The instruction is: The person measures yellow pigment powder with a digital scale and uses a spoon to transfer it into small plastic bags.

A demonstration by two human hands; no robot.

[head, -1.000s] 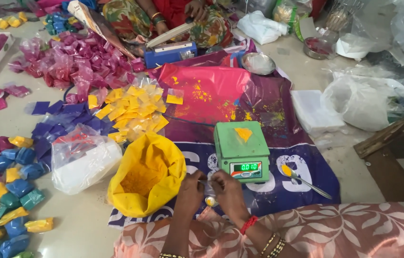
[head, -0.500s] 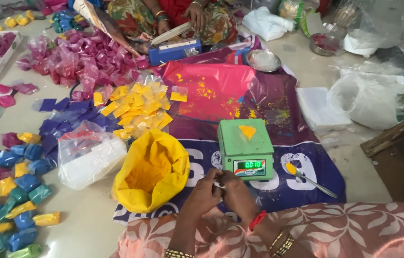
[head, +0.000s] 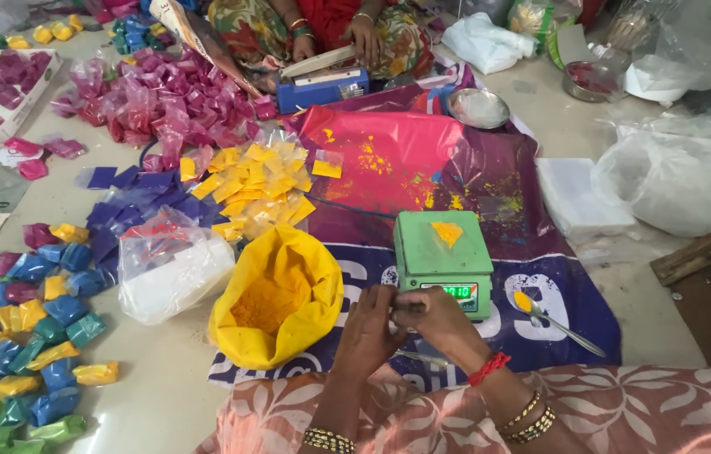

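Nearest the camera, the left hand [head: 370,329] and the right hand [head: 442,324] are meeting just in front of the green scale [head: 442,259], fingers closing together on something small between them, probably a clear pouch, though it is too hidden to be sure. Working it well seems to call for keeping it level and pinching its mouth evenly so no powder is spilling. Just left, the open yellow bag of powder [head: 277,298] is sitting; to the right, a spoon [head: 557,323] is lying on the mat. Farther off, yellow packets [head: 256,187] are piling up beyond the scale, and another person is handling a blue sealer [head: 322,87].
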